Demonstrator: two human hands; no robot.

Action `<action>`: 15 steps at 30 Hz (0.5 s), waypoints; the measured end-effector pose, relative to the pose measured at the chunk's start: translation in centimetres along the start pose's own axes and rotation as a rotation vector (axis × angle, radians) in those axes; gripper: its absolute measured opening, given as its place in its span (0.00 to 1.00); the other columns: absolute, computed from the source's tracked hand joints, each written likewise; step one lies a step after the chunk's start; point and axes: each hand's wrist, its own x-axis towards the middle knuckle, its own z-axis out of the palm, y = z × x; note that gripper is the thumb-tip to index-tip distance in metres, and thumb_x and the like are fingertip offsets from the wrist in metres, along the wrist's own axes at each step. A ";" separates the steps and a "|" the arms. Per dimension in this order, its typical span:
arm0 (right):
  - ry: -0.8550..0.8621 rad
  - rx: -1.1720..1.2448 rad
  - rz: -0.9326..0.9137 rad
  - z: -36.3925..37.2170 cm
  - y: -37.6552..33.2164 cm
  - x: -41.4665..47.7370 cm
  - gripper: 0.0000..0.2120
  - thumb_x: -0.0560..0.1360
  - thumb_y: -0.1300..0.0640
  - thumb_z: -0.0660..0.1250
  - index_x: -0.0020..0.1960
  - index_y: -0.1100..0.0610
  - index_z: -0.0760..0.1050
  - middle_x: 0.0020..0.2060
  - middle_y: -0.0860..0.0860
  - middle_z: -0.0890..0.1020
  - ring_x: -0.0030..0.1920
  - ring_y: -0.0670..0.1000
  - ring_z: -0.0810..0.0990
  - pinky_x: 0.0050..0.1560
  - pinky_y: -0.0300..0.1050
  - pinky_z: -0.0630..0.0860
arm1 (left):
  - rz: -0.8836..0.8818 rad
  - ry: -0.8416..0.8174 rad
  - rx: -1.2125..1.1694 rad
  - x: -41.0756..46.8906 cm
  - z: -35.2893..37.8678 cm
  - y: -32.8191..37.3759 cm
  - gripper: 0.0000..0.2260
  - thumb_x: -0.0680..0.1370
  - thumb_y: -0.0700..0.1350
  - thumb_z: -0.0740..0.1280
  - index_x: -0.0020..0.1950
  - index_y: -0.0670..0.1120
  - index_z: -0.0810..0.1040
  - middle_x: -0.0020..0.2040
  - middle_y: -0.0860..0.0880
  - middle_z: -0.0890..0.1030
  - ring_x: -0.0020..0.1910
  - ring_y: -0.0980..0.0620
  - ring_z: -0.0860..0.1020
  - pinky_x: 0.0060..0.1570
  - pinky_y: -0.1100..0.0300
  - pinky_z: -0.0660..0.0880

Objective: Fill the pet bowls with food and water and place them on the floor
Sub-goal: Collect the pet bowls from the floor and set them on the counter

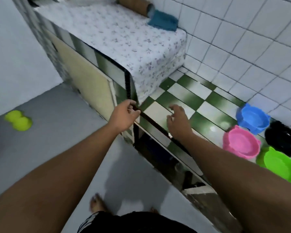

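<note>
Three plastic pet bowls sit on the green-and-white checked counter point(183, 98) at the right: a blue bowl point(253, 117), a pink bowl point(241, 142) and a green bowl point(279, 164). All three look empty. A yellow-green double bowl point(18, 120) lies on the grey floor at the left. My left hand point(124, 116) hovers at the counter's front edge with fingers loosely curled, holding nothing. My right hand point(178, 120) is over the counter, fingers spread, left of the pink bowl and not touching it.
A black object point(283, 137) lies behind the pink and green bowls by the white tiled wall. A floral cloth point(124, 39) covers the raised counter part, with a blue towel point(163, 21) and a brown roll point(134, 4) on it. My bare feet point(97, 203) stand on the floor.
</note>
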 end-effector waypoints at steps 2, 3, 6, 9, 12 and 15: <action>-0.072 -0.014 -0.061 3.7 -4.0 1.3 0.18 0.79 0.59 0.61 0.69 0.54 0.69 0.64 0.54 0.72 0.56 0.55 0.78 0.58 0.51 0.76 | -0.041 0.056 -0.015 -0.1 -4.0 -3.4 0.16 0.77 0.49 0.73 0.63 0.49 0.79 0.49 0.50 0.80 0.47 0.50 0.79 0.51 0.57 0.77; -0.110 -0.010 -0.096 5.5 -5.7 1.8 0.19 0.79 0.59 0.62 0.69 0.54 0.69 0.64 0.54 0.72 0.57 0.55 0.77 0.60 0.50 0.75 | -0.057 0.074 -0.018 -0.2 -5.7 -4.9 0.15 0.77 0.49 0.73 0.63 0.49 0.79 0.49 0.50 0.80 0.46 0.50 0.79 0.51 0.58 0.76; -0.238 0.001 -0.148 11.6 -11.7 2.9 0.21 0.79 0.59 0.62 0.72 0.53 0.67 0.66 0.54 0.70 0.58 0.54 0.75 0.62 0.50 0.74 | -0.119 0.146 -0.033 -0.3 -11.7 -9.6 0.14 0.77 0.48 0.74 0.61 0.49 0.80 0.49 0.49 0.81 0.46 0.50 0.79 0.48 0.61 0.73; -0.287 0.022 -0.147 18.4 -18.8 4.3 0.22 0.80 0.57 0.63 0.73 0.52 0.66 0.68 0.52 0.69 0.55 0.49 0.75 0.61 0.48 0.75 | -0.176 0.228 -0.029 -0.5 -19.1 -15.1 0.14 0.77 0.47 0.74 0.61 0.48 0.80 0.49 0.50 0.79 0.46 0.51 0.78 0.47 0.63 0.70; -0.298 0.057 -0.192 24.2 -25.2 5.8 0.22 0.80 0.57 0.64 0.72 0.53 0.66 0.68 0.53 0.70 0.53 0.49 0.76 0.58 0.44 0.75 | -0.243 0.317 -0.050 -0.8 -26.0 -20.7 0.14 0.76 0.49 0.75 0.60 0.48 0.80 0.49 0.49 0.79 0.46 0.50 0.79 0.52 0.56 0.77; -0.316 0.056 -0.247 29.0 -30.3 7.3 0.21 0.79 0.58 0.65 0.71 0.56 0.69 0.65 0.56 0.72 0.54 0.53 0.78 0.58 0.46 0.75 | -0.323 0.421 -0.094 -1.7 -31.5 -25.6 0.13 0.75 0.51 0.76 0.57 0.51 0.79 0.47 0.49 0.79 0.45 0.48 0.79 0.52 0.52 0.79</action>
